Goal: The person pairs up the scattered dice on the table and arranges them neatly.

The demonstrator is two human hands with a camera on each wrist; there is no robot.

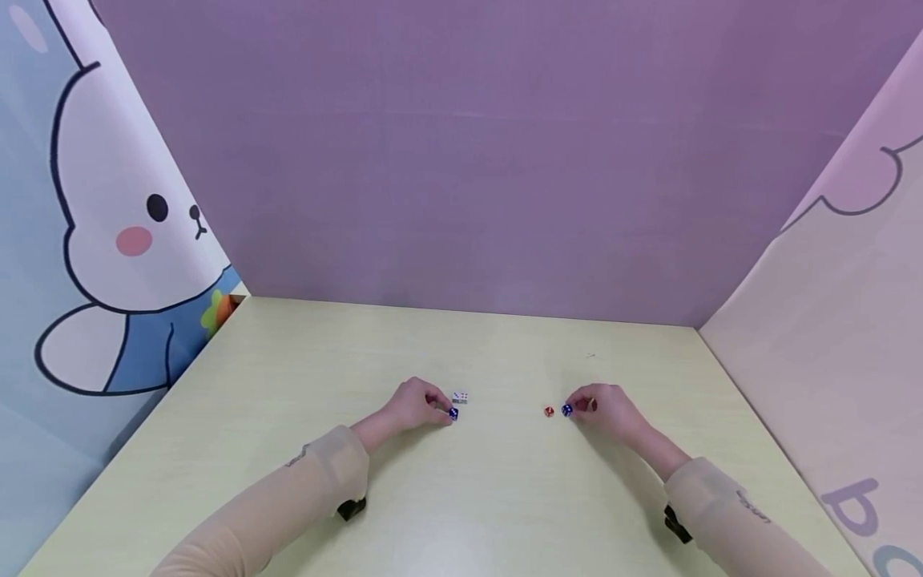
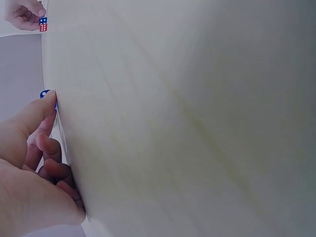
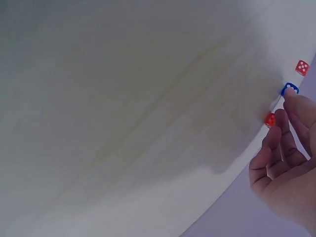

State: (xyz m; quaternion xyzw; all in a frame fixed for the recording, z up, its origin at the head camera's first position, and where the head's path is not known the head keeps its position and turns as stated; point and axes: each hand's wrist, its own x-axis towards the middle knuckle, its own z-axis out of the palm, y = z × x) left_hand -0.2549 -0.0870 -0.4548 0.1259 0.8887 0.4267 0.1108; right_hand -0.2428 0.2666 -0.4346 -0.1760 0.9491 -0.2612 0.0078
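Observation:
My left hand (image 1: 417,404) pinches a blue die (image 1: 453,413) between thumb and fingertips, low at the tabletop. Right behind that die sit two white dice (image 1: 460,397) side by side. In the left wrist view, the thumb covers most of the blue die (image 2: 45,93). Across from it, my right hand (image 1: 604,409) grips another blue die (image 1: 567,409) with thumb and fingertips. A red die (image 1: 549,411) lies just left of it. The right wrist view has this blue die (image 3: 290,89) at the thumb tip, and a second red die (image 3: 269,120) beside the curled fingers.
The pale wooden table (image 1: 497,497) ends at a purple panel (image 1: 476,160) along its back. Printed cloth stands at both sides, with a cartoon rabbit (image 1: 130,208) on the left. A tiny dark mark (image 1: 590,355) shows on the tabletop behind the right hand.

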